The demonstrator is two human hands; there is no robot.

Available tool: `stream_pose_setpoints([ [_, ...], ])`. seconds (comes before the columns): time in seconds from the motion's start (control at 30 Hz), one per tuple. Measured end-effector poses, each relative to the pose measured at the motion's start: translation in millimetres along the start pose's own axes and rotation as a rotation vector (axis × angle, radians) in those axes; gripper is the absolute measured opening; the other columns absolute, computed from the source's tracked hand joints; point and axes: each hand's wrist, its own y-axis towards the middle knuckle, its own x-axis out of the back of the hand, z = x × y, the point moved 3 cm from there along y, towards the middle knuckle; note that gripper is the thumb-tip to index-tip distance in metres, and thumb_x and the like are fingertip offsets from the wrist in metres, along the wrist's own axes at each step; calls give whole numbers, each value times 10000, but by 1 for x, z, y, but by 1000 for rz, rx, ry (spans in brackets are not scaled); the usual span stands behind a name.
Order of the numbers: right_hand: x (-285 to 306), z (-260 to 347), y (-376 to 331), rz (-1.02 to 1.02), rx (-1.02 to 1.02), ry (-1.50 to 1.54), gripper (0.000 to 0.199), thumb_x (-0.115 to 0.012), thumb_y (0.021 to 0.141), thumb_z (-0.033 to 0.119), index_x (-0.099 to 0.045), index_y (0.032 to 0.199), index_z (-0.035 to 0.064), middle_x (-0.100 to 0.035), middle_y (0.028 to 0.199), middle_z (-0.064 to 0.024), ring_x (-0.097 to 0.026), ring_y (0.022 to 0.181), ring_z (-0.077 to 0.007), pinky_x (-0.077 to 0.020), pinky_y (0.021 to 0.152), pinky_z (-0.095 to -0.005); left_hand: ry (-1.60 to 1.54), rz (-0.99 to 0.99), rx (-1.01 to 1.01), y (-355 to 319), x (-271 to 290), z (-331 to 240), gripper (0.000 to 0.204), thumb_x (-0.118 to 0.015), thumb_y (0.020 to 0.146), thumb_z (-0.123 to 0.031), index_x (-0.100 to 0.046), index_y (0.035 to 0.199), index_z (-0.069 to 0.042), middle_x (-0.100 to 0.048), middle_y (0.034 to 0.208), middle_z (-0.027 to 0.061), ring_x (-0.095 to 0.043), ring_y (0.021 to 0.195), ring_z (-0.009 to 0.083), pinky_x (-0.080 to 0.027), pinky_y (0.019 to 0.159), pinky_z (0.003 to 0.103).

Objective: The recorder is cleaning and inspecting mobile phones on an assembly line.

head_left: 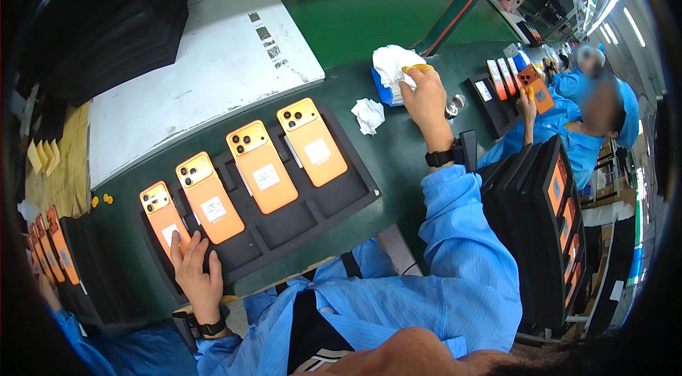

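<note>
Several orange smartphones with white labels lie camera side up in a row in a black tray (288,228). My left hand (195,273) rests with fingers apart at the lower end of the leftmost phone (158,211), its fingertips touching it. To the right of that lie a second phone (202,191), a third phone (256,163) and a fourth phone (310,136). Beyond the tray, my right hand (425,102), with yellow finger cots, has its fingers closed on white tissue (392,63) bunched over a blue box (386,89). Its fingertips are partly hidden.
A crumpled tissue (369,116) and a small metal-topped jar (455,104) are near my right hand. A white board (206,56) and black stack (121,20) stand far left. At right are stacked trays (529,212) and a co-worker (568,116) holding an orange phone (536,89).
</note>
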Motion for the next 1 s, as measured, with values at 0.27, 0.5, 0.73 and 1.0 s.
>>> stream_pose_setpoints([
  [0.27, -13, -17, 8, 64, -179, 71, 212, -718, 809, 236, -765, 934, 70, -708, 918, -152, -668, 874, -330, -530, 774, -419, -15, -13, 2, -2, 2, 0, 216, -675, 793, -63, -715, 1000, -13, -685, 1199, 115, -426, 1352, 427, -382, 1095, 503],
  [0.5, -12, -25, 13, 102, -389, 289, 252, -707, 783, 246, -758, 893, 26, -707, 783, -189, -686, 712, -343, -533, 678, -399, -5, 1, 13, 0, 3, 1, 213, -680, 792, -71, -717, 997, -24, -685, 1200, 107, -423, 1355, 420, -391, 1088, 508],
  [0.73, -24, -37, 16, 91, -543, 498, 264, -724, 742, 230, -759, 864, -1, -696, 695, -166, -681, 663, -232, -514, 657, -348, -6, -1, 12, 0, 4, -1, 209, -682, 795, -77, -723, 994, -27, -687, 1196, 107, -426, 1352, 421, -397, 1083, 506],
  [1.0, -21, -42, 24, 66, -709, 739, 234, -724, 694, 145, -765, 842, -33, -684, 689, -89, -628, 642, -157, -457, 603, -292, -30, 0, 12, 2, 3, -3, 208, -680, 799, -87, -734, 990, -23, -691, 1186, 118, -431, 1344, 428, -388, 1091, 506],
])
